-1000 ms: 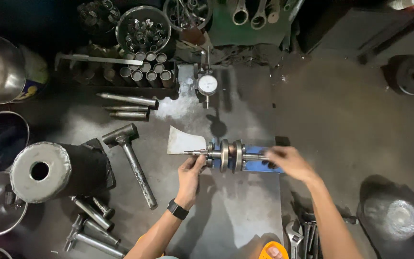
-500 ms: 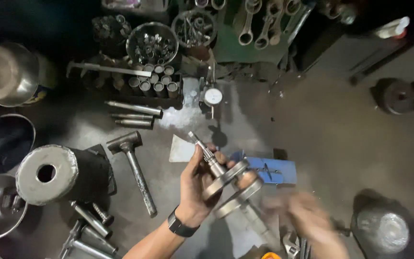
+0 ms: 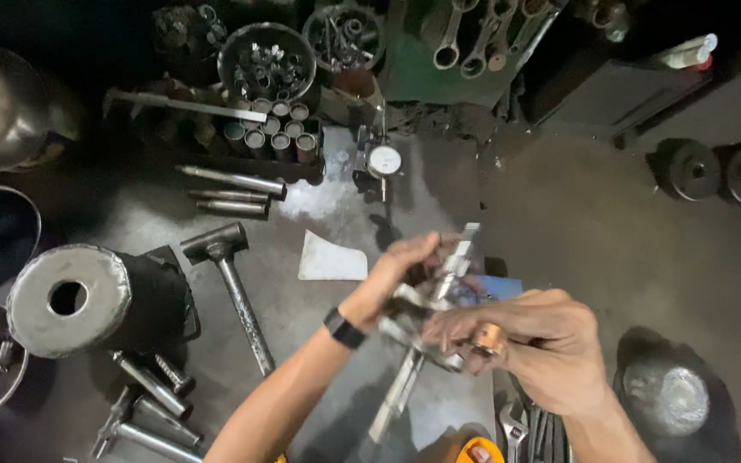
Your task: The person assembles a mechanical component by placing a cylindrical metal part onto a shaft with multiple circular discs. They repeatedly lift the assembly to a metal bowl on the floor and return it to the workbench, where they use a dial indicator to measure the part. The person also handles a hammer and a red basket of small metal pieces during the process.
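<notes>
- Left hand [image 3: 400,274] clamped around steel crankshaft [image 3: 426,317], tilted, raised above the workbench [image 3: 559,214].
- Right hand [image 3: 533,343] pinching small copper-coloured bushing [image 3: 490,339] against the shaft.
- Beneath the grip: blue stand [image 3: 495,287], half hidden.
- Left of the grip: hammer [image 3: 233,287], white paper scrap [image 3: 330,257].
- Beyond: dial gauge [image 3: 384,160].

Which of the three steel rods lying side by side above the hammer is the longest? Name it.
The top rod, nearest the tray of sockets. It reaches furthest both left and right, beyond the two shorter rods below it.
</notes>
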